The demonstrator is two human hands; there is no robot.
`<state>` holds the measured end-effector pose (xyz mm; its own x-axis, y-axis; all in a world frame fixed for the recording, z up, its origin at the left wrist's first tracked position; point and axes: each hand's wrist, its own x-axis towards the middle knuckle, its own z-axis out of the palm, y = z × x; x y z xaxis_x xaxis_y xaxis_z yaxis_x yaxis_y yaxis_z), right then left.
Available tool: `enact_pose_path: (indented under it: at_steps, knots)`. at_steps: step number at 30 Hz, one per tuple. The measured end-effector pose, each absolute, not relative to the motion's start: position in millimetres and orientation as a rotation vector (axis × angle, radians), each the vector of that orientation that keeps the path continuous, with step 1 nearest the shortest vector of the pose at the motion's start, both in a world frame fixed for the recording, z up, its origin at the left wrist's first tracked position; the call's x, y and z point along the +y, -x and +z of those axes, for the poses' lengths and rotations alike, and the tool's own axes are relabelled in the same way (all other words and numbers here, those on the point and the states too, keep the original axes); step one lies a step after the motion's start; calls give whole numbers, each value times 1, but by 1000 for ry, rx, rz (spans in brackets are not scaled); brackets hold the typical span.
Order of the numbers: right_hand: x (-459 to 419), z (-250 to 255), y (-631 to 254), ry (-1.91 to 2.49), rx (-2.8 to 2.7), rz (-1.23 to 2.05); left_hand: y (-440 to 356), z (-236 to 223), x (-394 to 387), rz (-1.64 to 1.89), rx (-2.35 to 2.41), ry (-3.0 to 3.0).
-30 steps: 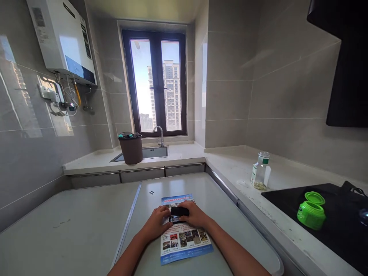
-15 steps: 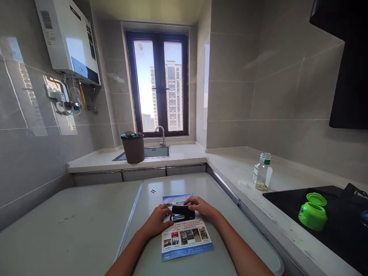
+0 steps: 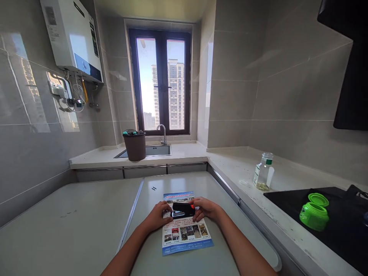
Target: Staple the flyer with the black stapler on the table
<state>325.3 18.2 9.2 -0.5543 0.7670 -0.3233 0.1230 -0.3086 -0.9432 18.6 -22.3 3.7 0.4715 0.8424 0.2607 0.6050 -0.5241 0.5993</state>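
A black stapler (image 3: pixel 183 210) with a small red part at its right end lies crosswise over a printed flyer (image 3: pixel 186 234). My left hand (image 3: pixel 157 214) holds the stapler's left end between bent fingers and thumb. At the other end, beside the red part, the fingers of my right hand (image 3: pixel 204 209) close round the stapler. Under the stapler, the middle of the flyer is partly hidden. Small grey strips (image 3: pixel 154 188), which look like staples, lie on the table beyond the flyer's upper left corner.
The pale tabletop (image 3: pixel 94 230) meets a counter with a sink (image 3: pixel 158 150), where a brown bucket (image 3: pixel 135 146) stands. Along the right counter are a glass jar (image 3: pixel 262 172), a clear lid (image 3: pixel 243 182) and an open green container (image 3: pixel 314 214) on the black cooktop (image 3: pixel 283 199).
My right hand has slid from the top of the stapler to its right end, uncovering its body and the red part. My left hand has stayed at the left end.
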Motion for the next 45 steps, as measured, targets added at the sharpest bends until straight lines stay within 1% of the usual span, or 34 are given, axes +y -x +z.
enact_pose_path:
  at_steps: [8,15,17,19,22,26,28,33,38,42,45]
  knots:
    - [16,15,-327,1183,-1365,1967,-19,5,-22,744,1212,-2285]
    - [17,13,-322,1247,-1355,1906,-18,1,-21,814,1225,-2234]
    - [20,12,-319,1225,-1494,1761,-17,-1,-19,829,1221,-2222]
    - [22,13,-316,1174,-1608,1541,-17,-1,-17,830,1205,-2236]
    - [21,15,-310,1070,-1656,1316,-17,1,-16,836,1179,-2198]
    - [12,10,-303,936,-2045,881,-18,4,-17,866,1125,-2066]
    - [9,4,-299,946,-2177,730,-19,5,-17,885,1122,-2047]
    - [3,5,-290,857,-2140,664,-18,5,-10,1033,1146,-1952]
    - [-4,14,-286,933,-2125,683,-18,2,-2,1169,1071,-1708]
    - [-3,12,-283,833,-2045,599,-22,1,-1,1306,942,-1280]
    - [1,8,-284,756,-2021,451,-23,7,-5,1229,832,-873]
